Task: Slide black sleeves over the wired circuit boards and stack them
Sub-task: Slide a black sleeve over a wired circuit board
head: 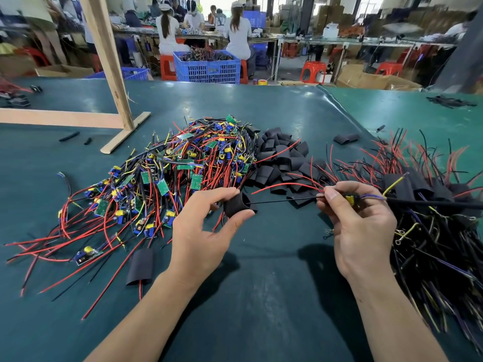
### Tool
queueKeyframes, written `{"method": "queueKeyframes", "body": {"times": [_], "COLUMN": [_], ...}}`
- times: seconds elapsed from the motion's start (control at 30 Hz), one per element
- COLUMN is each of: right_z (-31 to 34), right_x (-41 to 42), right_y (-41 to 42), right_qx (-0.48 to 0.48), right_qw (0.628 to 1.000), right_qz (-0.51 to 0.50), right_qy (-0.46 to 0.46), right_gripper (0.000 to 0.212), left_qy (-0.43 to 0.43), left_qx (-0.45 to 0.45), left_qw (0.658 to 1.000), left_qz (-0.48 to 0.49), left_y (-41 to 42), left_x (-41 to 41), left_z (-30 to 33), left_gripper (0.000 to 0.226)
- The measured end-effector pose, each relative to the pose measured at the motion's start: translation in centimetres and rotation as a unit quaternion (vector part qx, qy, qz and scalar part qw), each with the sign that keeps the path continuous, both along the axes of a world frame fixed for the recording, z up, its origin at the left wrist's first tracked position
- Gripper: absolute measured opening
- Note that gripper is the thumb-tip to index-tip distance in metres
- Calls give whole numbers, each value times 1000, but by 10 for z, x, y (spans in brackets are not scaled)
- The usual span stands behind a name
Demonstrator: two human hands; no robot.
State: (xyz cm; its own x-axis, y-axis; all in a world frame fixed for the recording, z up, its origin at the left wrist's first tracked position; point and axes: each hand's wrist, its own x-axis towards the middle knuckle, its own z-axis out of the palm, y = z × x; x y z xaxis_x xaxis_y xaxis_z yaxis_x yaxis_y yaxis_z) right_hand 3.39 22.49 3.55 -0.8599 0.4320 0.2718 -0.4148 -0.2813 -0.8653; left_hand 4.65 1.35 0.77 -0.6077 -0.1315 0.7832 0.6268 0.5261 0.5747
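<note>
A blue crate [207,68] at upper centre is seen filled w/ tangled wired parts. At frame centre a black sleeve [237,205] is pinched by the left hand [201,231], open mouth facing right. A wired board [351,199], axis approx. horizontal, is pinched by the right hand [360,223]; its black wire tip is pointed left at the mouth.

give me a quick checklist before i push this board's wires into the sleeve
1. Left hand pinches the black sleeve between thumb and fingers: ok.
2. Sleeve mouth open and facing the right hand: ok.
3. Right hand holds the wired board: ok.
4. Black wire tip at the sleeve mouth: ok.
5. Red wire lined up with the mouth: not ok, it arcs above and past the sleeve.
6. Board itself undamaged: cannot tell, fingers hide most of it.
7. Stack of finished units close by on the right: ok.
</note>
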Motion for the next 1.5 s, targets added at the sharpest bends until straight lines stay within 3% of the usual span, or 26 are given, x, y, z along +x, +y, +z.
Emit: {"method": "queueKeyframes", "body": {"times": [0.4,0.6,1.2,1.5], "right_z": [0,-1,6,1], "right_x": [6,6,6,2], "right_y": [-2,0,-1,-2], "right_qx": [60,87,-44,7], "right_qw": [996,994,998,1000], "right_qz": [33,23,21,5], "right_qy": [52,56,36,7], "right_gripper": [22,10,23,24], "left_qy": [0,-8,-20,5], "left_qx": [4,17,21,20], "left_qw": [1000,1000,999,999], "left_qz": [2,-11,-30,-43], "left_y": [-1,-1,0,-1], "left_x": [-1,-2,-1,-2], "left_z": [-1,-3,-3,-4], "left_gripper": [37,41,43,45]}}
